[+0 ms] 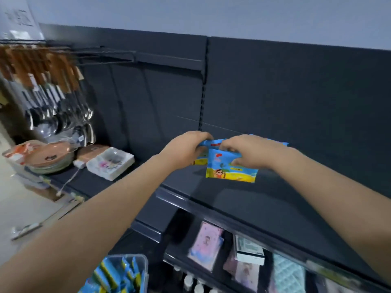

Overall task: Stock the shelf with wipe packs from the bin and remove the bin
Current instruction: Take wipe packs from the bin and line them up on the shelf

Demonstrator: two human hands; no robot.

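Blue and yellow wipe packs [228,168] stand upright on the dark shelf [243,199], just in front of its back panel. My left hand [186,149] grips the left end of the packs, fingers curled over the top edge. Curled over the top of the front pack is my right hand [251,151]. More packs are partly hidden behind both hands. A clear plastic bin [124,273] with several blue wipe packs sits low at the bottom edge, left of centre.
Ladles and spatulas [53,89] hang at the left above stacked plates [50,159] and a white dish [110,162]. The shelf below holds boxed goods [249,248] and a pink pack [206,246]. Floor shows at far left.
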